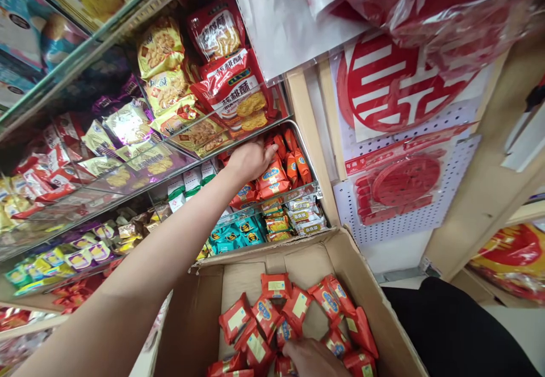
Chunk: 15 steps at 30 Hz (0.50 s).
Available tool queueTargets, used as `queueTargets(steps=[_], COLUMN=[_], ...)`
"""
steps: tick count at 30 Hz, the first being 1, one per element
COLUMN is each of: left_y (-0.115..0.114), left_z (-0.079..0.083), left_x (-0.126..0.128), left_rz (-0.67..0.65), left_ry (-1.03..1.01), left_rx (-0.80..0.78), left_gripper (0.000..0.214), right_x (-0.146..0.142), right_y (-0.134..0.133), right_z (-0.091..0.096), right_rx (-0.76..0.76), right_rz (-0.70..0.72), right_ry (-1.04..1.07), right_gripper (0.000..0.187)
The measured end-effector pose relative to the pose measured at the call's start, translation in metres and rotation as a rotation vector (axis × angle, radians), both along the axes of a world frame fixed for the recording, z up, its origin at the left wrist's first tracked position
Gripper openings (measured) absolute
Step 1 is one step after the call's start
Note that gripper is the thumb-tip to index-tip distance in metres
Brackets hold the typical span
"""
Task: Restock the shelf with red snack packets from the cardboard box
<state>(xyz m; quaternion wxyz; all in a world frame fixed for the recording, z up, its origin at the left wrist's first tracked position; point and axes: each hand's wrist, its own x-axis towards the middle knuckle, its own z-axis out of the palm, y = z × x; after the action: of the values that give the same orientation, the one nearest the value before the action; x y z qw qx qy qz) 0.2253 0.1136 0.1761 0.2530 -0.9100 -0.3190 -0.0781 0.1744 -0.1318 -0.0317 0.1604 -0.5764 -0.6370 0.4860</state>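
Observation:
My left hand (252, 160) reaches into a shelf bin under the clear front of the tier above. Its thumb lies against red snack packets (272, 177), while the other fingers are hidden behind the hand and the packets. Low in the view, my right hand (313, 357) is inside an open cardboard box (349, 263). Its fingers are curled down onto a red snack packet among several loose ones (298, 306) with blue-and-yellow labels. The hand covers most of what it grips.
Above the bin sit red cookie bags (238, 96) and yellow cookie packs (164, 53). Teal packets (238, 235) and white-and-gold bars (304, 215) fill the tier below. A wooden post (313, 138) and pegboard with red decorations (402, 178) stand right. My black-clad leg (451, 326) is beside the box.

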Motion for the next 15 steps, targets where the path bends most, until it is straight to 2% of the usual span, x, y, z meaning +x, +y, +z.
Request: queueTargets(steps=[5,7,12,15], left_y=[-0.011,-0.007,0.011,0.009], left_z=[-0.002,-0.001,0.007,0.009], left_x=[0.004,0.005,0.009,0.014], left_rz=[0.093,0.076,-0.07,0.004], left_ry=[0.004,0.002,-0.008,-0.025], left_rx=[0.061,0.026,-0.071,-0.078], left_gripper=[0.068,0.067,0.059,0.06], right_x=[0.0,-0.001,-0.002,0.0], right_y=[0.0,0.001,0.004,0.004], right_z=[0.0,0.0,-0.002,0.001], right_rx=[0.011,0.004,0.002,-0.01], right_rz=[-0.014,-0.011,0.008,0.017], right_ry=[0.013,0.005,-0.014,-0.041], right_gripper=[0.034,0.035,0.033,0.032])
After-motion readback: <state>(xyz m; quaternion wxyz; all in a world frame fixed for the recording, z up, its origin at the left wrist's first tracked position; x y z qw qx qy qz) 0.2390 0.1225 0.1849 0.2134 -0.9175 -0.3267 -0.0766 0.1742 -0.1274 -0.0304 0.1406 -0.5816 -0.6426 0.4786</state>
